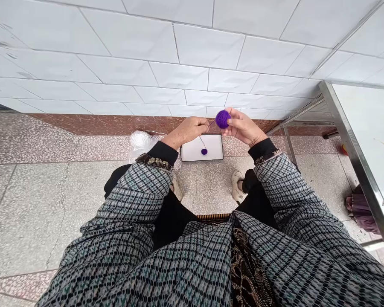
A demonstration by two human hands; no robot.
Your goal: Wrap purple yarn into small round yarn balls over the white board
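Note:
A round ball of purple yarn (223, 119) sits in the fingers of my right hand (243, 127), with the thumb across its near side. From it a purple strand (212, 123) runs to my left hand (193, 129), whose thumb and fingers are pinched on it. Below my left hand the strand hangs down to a smaller purple ball (204, 151). That small ball lies in a shallow white tray (192, 151) with a dark rim, on the floor between my feet.
White yarn balls (140, 140) in clear plastic lie on the floor left of the tray. A tiled wall (195, 76) rises just ahead. At right stands a metal-edged table (355, 149), with a dark purple bundle (363, 211) beneath it.

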